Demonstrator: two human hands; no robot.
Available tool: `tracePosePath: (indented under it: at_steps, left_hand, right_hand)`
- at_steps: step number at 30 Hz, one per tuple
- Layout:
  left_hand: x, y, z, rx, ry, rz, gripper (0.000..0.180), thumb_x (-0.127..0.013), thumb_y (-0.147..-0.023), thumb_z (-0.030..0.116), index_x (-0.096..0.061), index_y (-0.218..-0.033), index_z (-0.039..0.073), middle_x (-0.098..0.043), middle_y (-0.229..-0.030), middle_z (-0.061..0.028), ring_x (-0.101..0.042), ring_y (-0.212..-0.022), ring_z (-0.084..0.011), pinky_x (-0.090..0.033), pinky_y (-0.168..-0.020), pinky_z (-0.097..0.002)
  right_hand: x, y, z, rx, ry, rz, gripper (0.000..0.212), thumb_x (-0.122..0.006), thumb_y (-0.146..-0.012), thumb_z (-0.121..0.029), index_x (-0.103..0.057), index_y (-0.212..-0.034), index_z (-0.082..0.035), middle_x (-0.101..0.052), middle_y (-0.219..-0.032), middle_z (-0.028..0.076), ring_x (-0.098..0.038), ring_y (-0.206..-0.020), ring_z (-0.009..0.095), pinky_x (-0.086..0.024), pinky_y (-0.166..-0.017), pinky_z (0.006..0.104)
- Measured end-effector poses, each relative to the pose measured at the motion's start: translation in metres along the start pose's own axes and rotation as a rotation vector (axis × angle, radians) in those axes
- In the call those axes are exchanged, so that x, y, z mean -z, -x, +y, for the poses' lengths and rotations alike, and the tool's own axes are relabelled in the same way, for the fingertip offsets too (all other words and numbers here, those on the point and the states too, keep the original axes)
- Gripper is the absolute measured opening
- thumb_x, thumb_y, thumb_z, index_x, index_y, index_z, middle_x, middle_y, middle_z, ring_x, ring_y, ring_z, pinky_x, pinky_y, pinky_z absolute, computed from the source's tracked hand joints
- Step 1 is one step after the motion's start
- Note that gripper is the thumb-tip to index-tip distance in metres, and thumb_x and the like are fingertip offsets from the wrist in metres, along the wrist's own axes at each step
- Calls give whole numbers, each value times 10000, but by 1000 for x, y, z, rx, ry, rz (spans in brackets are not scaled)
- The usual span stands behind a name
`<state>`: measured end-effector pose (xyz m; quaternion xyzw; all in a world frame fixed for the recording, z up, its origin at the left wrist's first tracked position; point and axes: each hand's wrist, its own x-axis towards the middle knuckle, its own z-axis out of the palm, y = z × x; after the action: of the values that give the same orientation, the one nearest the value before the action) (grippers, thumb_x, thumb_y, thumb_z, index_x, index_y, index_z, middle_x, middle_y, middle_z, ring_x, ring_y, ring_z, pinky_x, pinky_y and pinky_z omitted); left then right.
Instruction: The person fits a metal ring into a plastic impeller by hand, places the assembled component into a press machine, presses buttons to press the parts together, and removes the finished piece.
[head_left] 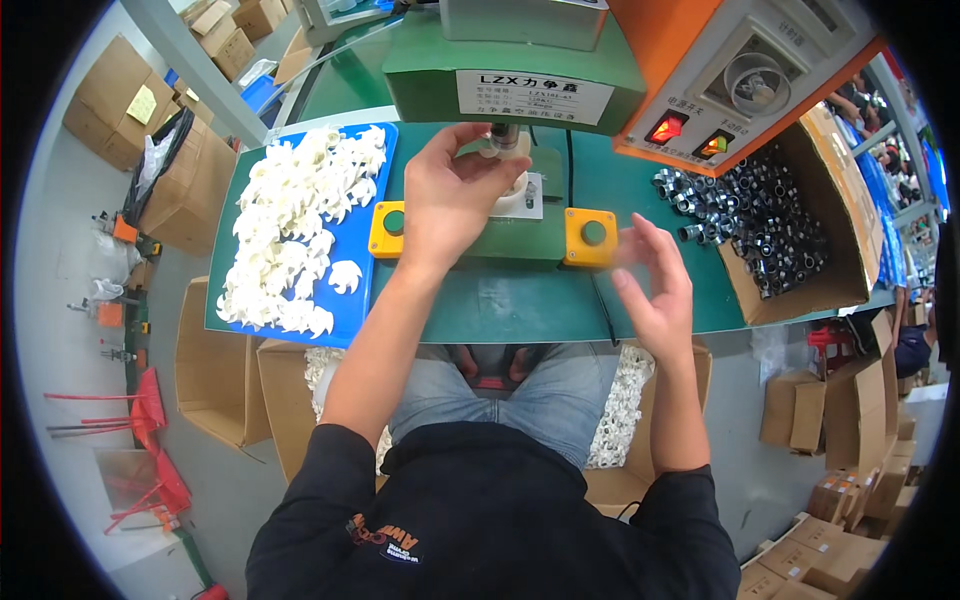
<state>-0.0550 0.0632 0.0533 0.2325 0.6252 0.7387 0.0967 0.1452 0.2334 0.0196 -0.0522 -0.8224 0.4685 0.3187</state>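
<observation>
At the green press (420,85), my left hand (450,200) is closed, with its fingers around a white plastic piece (521,146) just below the metal ram (506,134). Those fingers partly hide the piece. My right hand (658,290) is open and holds nothing, its fingertips close beside the right yellow button box (590,238); whether they touch it I cannot tell. A second yellow button box (386,230) sits by my left wrist. On the left, a blue tray (352,310) carries a heap of white curved plastic pieces (300,215).
At right, dark metal rings (775,225) spill from a tipped cardboard box (848,205) onto the green table (480,310). An orange control box (690,60) with lit switches overhangs the back right. Open cartons (225,370) with more white pieces stand below the table edge.
</observation>
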Motion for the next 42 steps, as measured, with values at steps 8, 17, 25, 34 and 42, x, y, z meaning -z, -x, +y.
tracePosePath:
  at_steps: [8,17,25,34,42]
  left_hand:
    - [5,-2,5,-1,-141,15,478,-837,-862,38,-619,-1254,-128,-765,-1106,-192,-762,-1009,-188,-617,-882,-301]
    - [-1,1,2,56,111,28,494,-845,-861,19,-613,-1276,-116,-719,-1191,-152,-739,-1061,-180,-596,-915,-295]
    - [4,-1,4,49,74,-20,439,-799,-893,-37,-618,-1291,-80,-698,-1253,-149,-710,-1122,-196,-565,-959,-312]
    - [106,49,-14,-516,-1136,43,365,-820,-851,158,-701,-1154,-6,-708,-966,-170,-652,-910,-368,-527,-825,-474]
    - [102,65,-2,-572,-1255,-78,418,-789,-852,189,-717,-1212,-10,-744,-982,-133,-634,-958,-328,-537,-857,-430]
  right_hand:
    - [0,7,2,-25,14,-15,585,-748,-859,-35,-587,-1418,34,-670,-1211,148,-643,-1007,208,-520,-930,344]
    - [-2,11,6,-43,9,-18,552,-749,-864,-35,-601,-1390,47,-670,-1209,151,-641,-1011,210,-519,-924,343]
    - [-4,10,5,0,75,-28,530,-760,-859,-47,-623,-1365,32,-663,-1226,151,-646,-1025,231,-521,-919,354]
    - [-23,-8,18,252,694,-57,495,-851,-805,-240,-691,-1217,-15,-642,-1240,167,-611,-1127,371,-478,-966,482]
    - [-13,-5,6,222,784,-134,429,-839,-809,-222,-711,-1160,-12,-607,-1257,161,-566,-1203,367,-444,-1015,485]
